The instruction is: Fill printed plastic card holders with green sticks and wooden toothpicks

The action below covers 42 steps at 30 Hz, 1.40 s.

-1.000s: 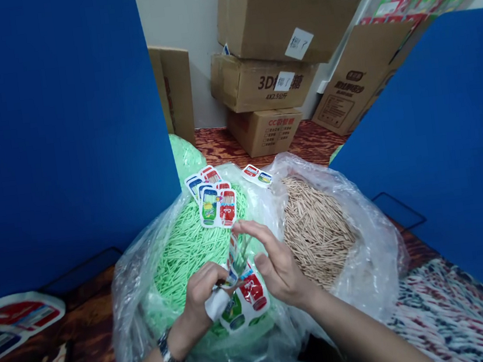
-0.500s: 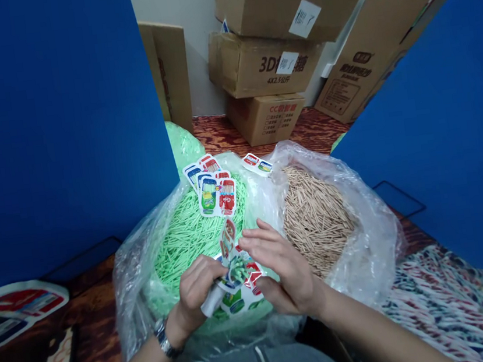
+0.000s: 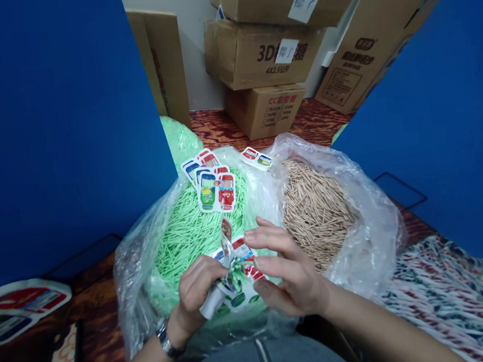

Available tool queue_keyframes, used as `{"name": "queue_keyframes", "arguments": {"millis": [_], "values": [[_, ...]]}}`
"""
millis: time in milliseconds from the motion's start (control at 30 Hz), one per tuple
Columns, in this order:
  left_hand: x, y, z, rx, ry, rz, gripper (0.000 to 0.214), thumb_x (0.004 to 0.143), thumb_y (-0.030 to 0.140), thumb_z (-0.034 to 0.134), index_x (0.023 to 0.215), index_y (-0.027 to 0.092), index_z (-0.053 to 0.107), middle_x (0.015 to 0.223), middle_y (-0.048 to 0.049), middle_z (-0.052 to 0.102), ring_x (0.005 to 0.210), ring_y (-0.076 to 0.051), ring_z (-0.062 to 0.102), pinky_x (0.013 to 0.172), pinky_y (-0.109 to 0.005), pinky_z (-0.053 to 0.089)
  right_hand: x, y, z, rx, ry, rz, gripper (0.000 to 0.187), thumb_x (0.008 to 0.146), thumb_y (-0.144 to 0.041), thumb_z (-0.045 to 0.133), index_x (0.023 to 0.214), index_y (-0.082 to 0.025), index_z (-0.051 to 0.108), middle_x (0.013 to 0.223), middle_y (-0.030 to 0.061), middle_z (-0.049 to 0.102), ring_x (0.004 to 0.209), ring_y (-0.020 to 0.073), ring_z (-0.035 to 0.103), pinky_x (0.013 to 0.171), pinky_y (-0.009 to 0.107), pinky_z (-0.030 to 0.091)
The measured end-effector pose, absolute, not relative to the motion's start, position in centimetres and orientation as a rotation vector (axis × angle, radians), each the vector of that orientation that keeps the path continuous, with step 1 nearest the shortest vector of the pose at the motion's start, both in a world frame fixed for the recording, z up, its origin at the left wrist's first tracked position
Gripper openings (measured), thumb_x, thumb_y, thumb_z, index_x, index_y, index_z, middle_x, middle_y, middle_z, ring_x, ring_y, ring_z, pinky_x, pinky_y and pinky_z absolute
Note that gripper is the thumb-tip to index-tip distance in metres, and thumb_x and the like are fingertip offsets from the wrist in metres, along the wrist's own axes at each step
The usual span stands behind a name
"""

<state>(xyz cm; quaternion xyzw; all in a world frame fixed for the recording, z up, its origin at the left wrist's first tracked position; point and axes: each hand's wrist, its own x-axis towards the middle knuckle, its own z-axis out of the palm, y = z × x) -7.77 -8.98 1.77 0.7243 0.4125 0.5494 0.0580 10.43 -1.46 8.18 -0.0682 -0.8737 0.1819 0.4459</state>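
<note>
My left hand (image 3: 199, 292) is closed round a stack of small printed packets (image 3: 237, 287) with green and red bottle pictures. The top packet is held open, and a bunch of green sticks (image 3: 236, 274) pokes out of it. My right hand (image 3: 288, 271) rests against the packets from the right, its fingers curled onto them. Both hands hover over a clear plastic bag (image 3: 138, 276) heaped with green sticks (image 3: 186, 234). A second clear bag to the right holds tan wooden sticks (image 3: 315, 210).
Loose printed packets (image 3: 211, 186) lie on the green heap, and another packet (image 3: 256, 158) lies between the bags. Blue panels (image 3: 50, 128) stand left and right. Cardboard boxes (image 3: 261, 55) are stacked behind. A larger printed sheet (image 3: 19, 305) lies at far left.
The right hand has closed in on the packets. A bunch of green sticks now sits in the top packet's mouth. The view has tilted down a little.
</note>
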Motion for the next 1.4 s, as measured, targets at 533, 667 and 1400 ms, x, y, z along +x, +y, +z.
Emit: {"name": "queue_keyframes", "arguments": {"millis": [533, 667, 1400], "values": [[-7.4, -9.2, 1.0, 2.208, 1.193, 1.65, 0.004, 0.085, 0.017, 0.055, 0.085, 0.014, 0.057, 0.067, -0.0055, 0.059, 0.062, -0.017, 0.054, 0.057, -0.03, 0.044, 10.2, -1.1, 7.8, -0.093, -2.241, 0.414, 0.061, 0.085, -0.043, 0.055, 0.136, -0.021, 0.031, 0.124, 0.0124, 0.052, 0.122, 0.0281, 0.046, 0.102, 0.055, 0.035], [-7.1, -9.3, 1.2, 2.255, 1.213, 1.599, 0.007, 0.087, 0.015, 0.051, 0.088, 0.013, 0.057, 0.068, -0.0064, 0.061, 0.064, -0.017, 0.056, 0.059, -0.03, 0.046, 9.8, -1.1, 8.3, -0.124, -2.342, 0.426, 0.032, 0.088, -0.03, 0.054, 0.119, -0.024, 0.05, 0.11, 0.0044, 0.065, 0.119, 0.0246, 0.049, 0.105, 0.055, 0.032], [-8.0, -10.1, 1.4, 2.453, 1.098, 1.381, 0.014, 0.088, 0.011, 0.049, 0.1, 0.011, 0.056, 0.079, -0.0098, 0.065, 0.074, -0.019, 0.058, 0.062, -0.032, 0.049, 10.3, -0.5, 8.6, -0.109, -2.32, 0.6, 0.022, 0.087, -0.032, 0.057, 0.104, -0.017, 0.06, 0.103, 0.0071, 0.067, 0.101, 0.017, 0.058, 0.095, 0.041, 0.043]]}}
